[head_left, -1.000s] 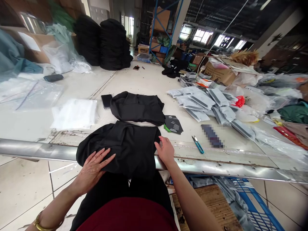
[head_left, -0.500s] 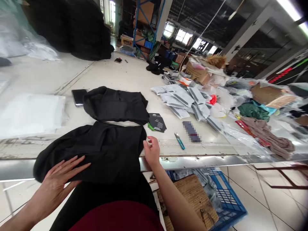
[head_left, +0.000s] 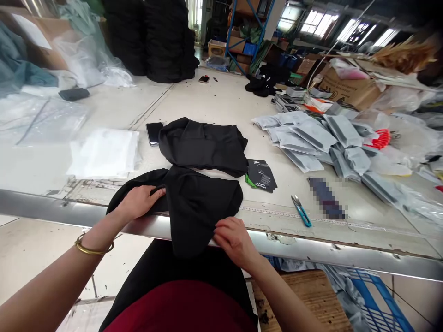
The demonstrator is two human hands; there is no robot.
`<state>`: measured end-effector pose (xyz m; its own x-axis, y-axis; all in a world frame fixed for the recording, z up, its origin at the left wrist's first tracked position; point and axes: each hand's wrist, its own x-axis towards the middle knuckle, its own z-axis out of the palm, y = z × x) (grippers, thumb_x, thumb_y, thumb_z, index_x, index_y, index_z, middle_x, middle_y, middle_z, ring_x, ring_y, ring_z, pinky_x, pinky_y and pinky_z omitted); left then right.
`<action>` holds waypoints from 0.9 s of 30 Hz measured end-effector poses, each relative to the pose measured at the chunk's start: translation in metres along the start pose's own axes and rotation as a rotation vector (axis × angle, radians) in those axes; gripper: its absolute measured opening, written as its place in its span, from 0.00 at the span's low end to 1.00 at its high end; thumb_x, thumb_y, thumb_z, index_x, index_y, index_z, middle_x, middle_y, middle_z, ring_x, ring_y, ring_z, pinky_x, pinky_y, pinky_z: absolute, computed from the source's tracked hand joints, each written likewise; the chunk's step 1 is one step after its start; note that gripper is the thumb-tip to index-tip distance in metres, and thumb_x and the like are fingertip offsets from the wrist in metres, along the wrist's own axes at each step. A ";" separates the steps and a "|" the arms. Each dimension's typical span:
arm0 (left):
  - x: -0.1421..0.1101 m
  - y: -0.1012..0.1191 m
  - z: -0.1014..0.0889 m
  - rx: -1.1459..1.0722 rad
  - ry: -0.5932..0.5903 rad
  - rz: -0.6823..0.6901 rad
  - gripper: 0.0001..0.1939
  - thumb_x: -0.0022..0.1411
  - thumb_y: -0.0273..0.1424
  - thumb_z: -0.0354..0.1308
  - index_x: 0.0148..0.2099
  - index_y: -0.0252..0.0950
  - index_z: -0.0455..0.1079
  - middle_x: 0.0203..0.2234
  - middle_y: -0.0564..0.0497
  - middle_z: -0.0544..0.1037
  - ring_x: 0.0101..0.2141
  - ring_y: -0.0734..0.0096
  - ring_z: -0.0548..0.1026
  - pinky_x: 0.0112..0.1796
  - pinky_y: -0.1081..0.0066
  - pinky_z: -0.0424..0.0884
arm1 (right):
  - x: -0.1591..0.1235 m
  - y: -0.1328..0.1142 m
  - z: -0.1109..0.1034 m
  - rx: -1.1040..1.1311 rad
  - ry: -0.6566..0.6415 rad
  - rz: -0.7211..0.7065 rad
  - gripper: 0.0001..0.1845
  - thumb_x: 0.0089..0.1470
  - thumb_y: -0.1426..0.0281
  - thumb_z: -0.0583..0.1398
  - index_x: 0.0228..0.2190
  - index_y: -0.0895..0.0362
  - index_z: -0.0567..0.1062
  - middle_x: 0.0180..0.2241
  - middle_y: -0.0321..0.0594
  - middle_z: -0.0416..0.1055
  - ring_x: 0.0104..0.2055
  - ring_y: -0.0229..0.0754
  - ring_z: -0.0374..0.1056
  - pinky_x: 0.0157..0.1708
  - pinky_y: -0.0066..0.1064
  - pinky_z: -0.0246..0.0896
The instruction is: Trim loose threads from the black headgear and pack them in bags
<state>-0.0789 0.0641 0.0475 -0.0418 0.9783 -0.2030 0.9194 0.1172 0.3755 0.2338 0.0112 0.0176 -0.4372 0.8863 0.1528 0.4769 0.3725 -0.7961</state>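
Note:
A black fabric headgear [head_left: 200, 207] lies at the table's front edge, its lower part hanging over the metal rim. My left hand [head_left: 140, 202] is closed on a fold at its left side, thumb along the cloth. At the lower right edge of the same piece, my right hand [head_left: 235, 240] pinches the fabric with curled fingers. Just behind lies a second black headgear [head_left: 204, 143], laid flat. Printed black cards [head_left: 262, 176] reading "Actor's Headgear" sit at its right end.
Blue thread snips [head_left: 302, 212] and a measuring tape [head_left: 266, 212] lie to the right. Beyond them are heaped grey packets [head_left: 304, 133]. White sheets [head_left: 104, 152] and a phone [head_left: 154, 133] lie left. Below the metal edge [head_left: 294, 246] stand a wooden stool [head_left: 308, 299] and blue crate [head_left: 380, 299].
My left hand has gone from lying flat on the headgear to gripping a fold, and the cloth is now bunched. My right hand has closed on its lower right edge. The view has swung left.

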 end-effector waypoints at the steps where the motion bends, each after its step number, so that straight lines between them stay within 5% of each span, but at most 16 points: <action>1: 0.003 0.000 -0.002 -0.010 -0.021 -0.010 0.30 0.60 0.53 0.41 0.32 0.35 0.74 0.32 0.44 0.79 0.33 0.57 0.75 0.34 0.67 0.67 | 0.009 0.002 -0.004 0.197 0.075 0.129 0.07 0.49 0.64 0.62 0.26 0.54 0.76 0.31 0.39 0.74 0.37 0.42 0.66 0.42 0.37 0.61; 5: 0.010 -0.004 -0.010 -0.108 -0.093 -0.030 0.31 0.57 0.55 0.43 0.30 0.35 0.75 0.28 0.44 0.78 0.31 0.56 0.75 0.33 0.67 0.67 | 0.037 0.016 -0.017 0.640 0.287 0.491 0.19 0.47 0.53 0.60 0.20 0.56 0.67 0.17 0.32 0.63 0.19 0.35 0.61 0.20 0.27 0.58; 11: 0.007 -0.001 -0.012 -0.079 -0.089 -0.051 0.30 0.58 0.55 0.42 0.30 0.36 0.74 0.30 0.42 0.79 0.33 0.52 0.75 0.33 0.66 0.67 | 0.041 0.019 -0.010 0.798 0.328 0.597 0.21 0.40 0.55 0.65 0.30 0.58 0.70 0.16 0.30 0.64 0.17 0.34 0.63 0.16 0.24 0.57; 14: -0.011 0.017 0.000 0.097 0.115 -0.039 0.27 0.61 0.49 0.43 0.40 0.34 0.73 0.33 0.39 0.78 0.36 0.48 0.75 0.37 0.60 0.67 | 0.037 0.018 -0.007 0.832 0.373 0.604 0.22 0.38 0.57 0.67 0.31 0.58 0.70 0.20 0.31 0.68 0.19 0.33 0.65 0.17 0.22 0.59; 16: -0.028 0.038 0.014 0.142 0.371 0.132 0.25 0.61 0.46 0.47 0.51 0.33 0.68 0.43 0.37 0.75 0.45 0.46 0.71 0.44 0.55 0.64 | 0.037 0.017 -0.006 0.839 0.380 0.611 0.22 0.38 0.57 0.67 0.31 0.58 0.70 0.19 0.31 0.68 0.18 0.33 0.64 0.15 0.22 0.58; 18: -0.042 0.061 0.030 0.080 0.500 0.398 0.29 0.58 0.46 0.54 0.57 0.35 0.62 0.54 0.37 0.67 0.52 0.47 0.66 0.50 0.55 0.59 | 0.040 0.016 -0.004 0.824 0.386 0.612 0.22 0.41 0.57 0.66 0.34 0.58 0.70 0.16 0.29 0.66 0.15 0.32 0.61 0.13 0.21 0.56; 21: -0.048 0.089 0.053 -0.073 0.310 0.599 0.24 0.58 0.40 0.56 0.55 0.38 0.65 0.50 0.41 0.71 0.48 0.53 0.69 0.47 0.60 0.62 | 0.040 0.013 0.000 0.754 0.430 0.581 0.23 0.44 0.57 0.65 0.38 0.59 0.69 0.14 0.28 0.65 0.14 0.31 0.59 0.13 0.21 0.55; 23: -0.041 0.095 0.061 -0.234 0.189 0.507 0.13 0.62 0.34 0.51 0.47 0.39 0.71 0.40 0.45 0.76 0.41 0.59 0.72 0.43 0.64 0.64 | 0.035 0.010 0.003 0.696 0.498 0.540 0.23 0.44 0.58 0.64 0.39 0.58 0.69 0.21 0.32 0.70 0.18 0.32 0.63 0.15 0.22 0.58; 27: -0.025 0.083 0.059 -0.910 0.075 0.068 0.11 0.62 0.38 0.51 0.38 0.38 0.71 0.28 0.50 0.75 0.30 0.68 0.71 0.34 0.71 0.65 | 0.017 -0.002 0.012 0.392 0.634 0.351 0.18 0.50 0.62 0.61 0.42 0.56 0.69 0.35 0.40 0.72 0.26 0.35 0.67 0.25 0.29 0.66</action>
<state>0.0210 0.0393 0.0304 -0.0537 0.9928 -0.1070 0.2593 0.1174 0.9586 0.2163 0.0226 0.0145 0.2578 0.9640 0.0652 0.1533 0.0259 -0.9878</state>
